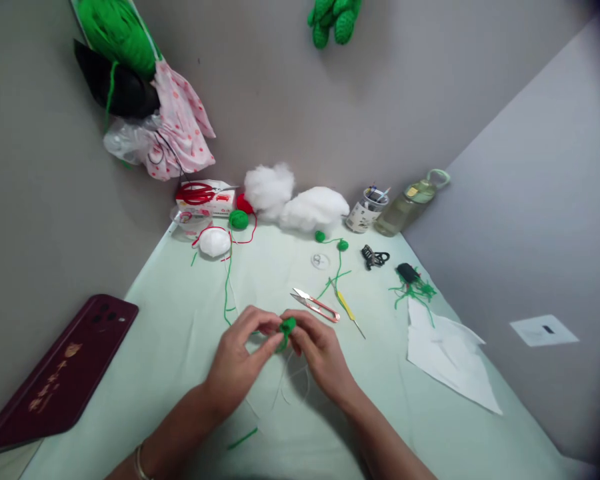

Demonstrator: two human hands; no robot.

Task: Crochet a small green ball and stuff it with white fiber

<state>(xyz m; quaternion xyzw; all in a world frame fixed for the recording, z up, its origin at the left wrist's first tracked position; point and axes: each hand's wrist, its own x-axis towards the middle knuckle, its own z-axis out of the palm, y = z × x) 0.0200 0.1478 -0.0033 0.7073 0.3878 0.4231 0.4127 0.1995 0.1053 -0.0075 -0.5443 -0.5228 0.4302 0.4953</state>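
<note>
Between my two hands, over the front middle of the table, is a small green crocheted piece (pixel 287 327). My left hand (pixel 243 350) pinches its left side with thumb and fingertips. From the right, my right hand (pixel 317 347) grips the same piece with bent fingers. Thin white thread (pixel 283 383) hangs or lies below the hands. A green yarn strand (pixel 227 293) runs along the table to the left hand's far side. Just beyond the right hand lie orange-handled thread snips (pixel 323 308) and a yellow crochet hook (pixel 347 307).
White stuffing (pixel 315 208) sits against the wall, with a green yarn ball (pixel 239 220) and a white yarn ball (pixel 215 241) to its left. Right are a pen cup (pixel 365 212), a bottle (pixel 405 207), a hair claw (pixel 375 257) and white paper (pixel 445 353). A maroon phone-shaped object (pixel 65 367) lies left.
</note>
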